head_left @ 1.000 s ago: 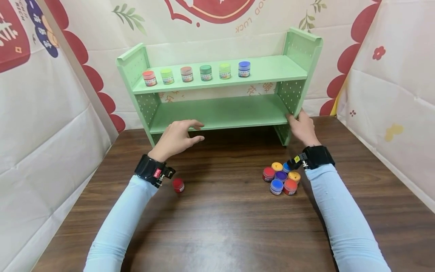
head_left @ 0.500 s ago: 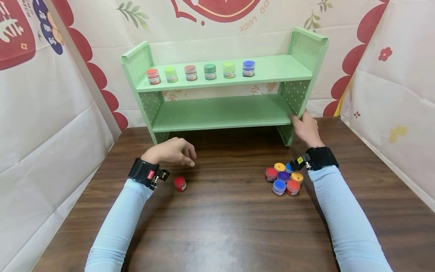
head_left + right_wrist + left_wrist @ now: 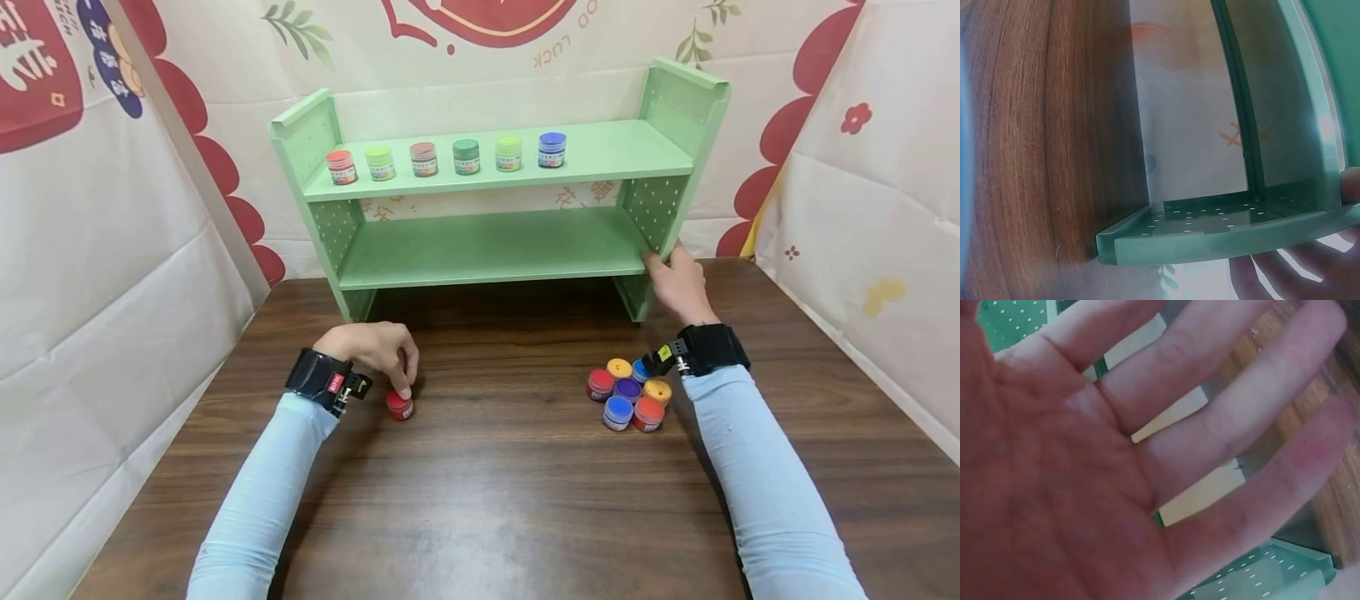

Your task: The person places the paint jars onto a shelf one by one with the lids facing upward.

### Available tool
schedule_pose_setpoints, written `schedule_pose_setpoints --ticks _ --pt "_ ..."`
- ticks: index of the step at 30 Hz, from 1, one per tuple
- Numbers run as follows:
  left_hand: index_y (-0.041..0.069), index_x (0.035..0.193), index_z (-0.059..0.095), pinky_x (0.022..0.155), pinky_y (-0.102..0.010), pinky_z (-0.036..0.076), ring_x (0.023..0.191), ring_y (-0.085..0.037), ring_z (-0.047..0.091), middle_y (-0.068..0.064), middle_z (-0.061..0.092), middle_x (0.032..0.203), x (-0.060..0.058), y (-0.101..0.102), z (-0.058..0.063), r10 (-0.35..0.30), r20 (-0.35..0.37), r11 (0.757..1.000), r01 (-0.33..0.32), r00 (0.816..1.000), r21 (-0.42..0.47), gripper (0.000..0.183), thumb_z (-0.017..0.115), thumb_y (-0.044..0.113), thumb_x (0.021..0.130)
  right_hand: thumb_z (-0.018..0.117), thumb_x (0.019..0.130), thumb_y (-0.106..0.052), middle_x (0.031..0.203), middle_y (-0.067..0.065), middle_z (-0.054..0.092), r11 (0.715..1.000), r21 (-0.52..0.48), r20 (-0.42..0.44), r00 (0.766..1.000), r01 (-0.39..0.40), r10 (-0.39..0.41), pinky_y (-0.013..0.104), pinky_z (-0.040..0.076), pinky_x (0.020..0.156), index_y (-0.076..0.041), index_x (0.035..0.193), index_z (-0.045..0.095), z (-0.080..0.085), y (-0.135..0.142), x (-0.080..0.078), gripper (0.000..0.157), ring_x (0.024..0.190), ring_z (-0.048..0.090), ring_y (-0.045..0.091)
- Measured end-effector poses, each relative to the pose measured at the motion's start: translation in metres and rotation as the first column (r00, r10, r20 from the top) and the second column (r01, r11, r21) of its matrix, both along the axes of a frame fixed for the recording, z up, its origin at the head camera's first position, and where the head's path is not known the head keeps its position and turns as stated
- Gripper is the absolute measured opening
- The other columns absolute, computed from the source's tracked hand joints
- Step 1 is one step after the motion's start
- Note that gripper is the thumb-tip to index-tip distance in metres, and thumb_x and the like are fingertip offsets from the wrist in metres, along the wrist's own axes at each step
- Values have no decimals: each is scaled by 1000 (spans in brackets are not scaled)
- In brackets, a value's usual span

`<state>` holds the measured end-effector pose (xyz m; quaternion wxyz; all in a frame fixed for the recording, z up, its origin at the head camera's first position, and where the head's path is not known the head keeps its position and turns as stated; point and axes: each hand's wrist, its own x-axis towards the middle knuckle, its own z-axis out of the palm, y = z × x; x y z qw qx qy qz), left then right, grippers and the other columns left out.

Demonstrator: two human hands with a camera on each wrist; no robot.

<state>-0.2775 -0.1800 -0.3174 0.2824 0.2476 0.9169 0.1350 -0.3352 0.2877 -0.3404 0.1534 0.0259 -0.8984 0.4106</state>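
My left hand (image 3: 375, 348) reaches down over a small red-lidded paint jar (image 3: 400, 408) standing on the table at the left. The thumb tip overlaps its lid in the head view, while the fingers slope down behind it. In the left wrist view the palm and long, spread fingers (image 3: 1235, 419) fill the picture, and no jar shows there. At the right, my right hand (image 3: 681, 283) grips the side panel (image 3: 651, 208) of a green two-tier shelf (image 3: 480, 242), thumb on the inner side. The right wrist view has its fingers (image 3: 1297, 269) behind the panel edge.
Several paint jars (image 3: 467, 157) stand in a row on the upper tier. A cluster of jars with red, blue, yellow and purple lids (image 3: 627, 390) sits on the brown wooden table (image 3: 480, 500), close to my right wrist. Printed white cloth (image 3: 480, 100) hangs behind and at both sides.
My left hand has come down and back from in front of the lower tier to the red jar. My right hand keeps its hold on the shelf. The view has shifted slightly.
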Motion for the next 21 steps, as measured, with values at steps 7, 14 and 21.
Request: schedule_pose_setpoints --ticks 7,14,21 --pt "5 103 73 82 -36 59 82 -13 73 -7 79 86 1 3 -8 56 227 991 -82 972 106 36 90 3 71 39 106 -45 155 29 47 1000 -3 6 1000 -10 10 71 34 108 -11 159 35 0 -1 -1 63 138 45 54" --pt "11 99 78 77 -33 56 81 -11 65 -1 77 90 0 0 -4 69 114 996 -74 991 43 32 94 18 72 39 106 -45 153 30 48 1000 3 -4 1000 -4 4 70 36 106 -10 157 37 1 1 -2 61 135 48 54" --pt "10 97 78 76 -37 59 77 -18 69 -6 72 92 -2 -3 -8 124 149 991 -129 981 25 31 93 23 74 40 106 -44 152 30 48 1000 3 -2 1000 -3 3 70 36 106 -9 157 37 1 1 0 61 136 47 55"
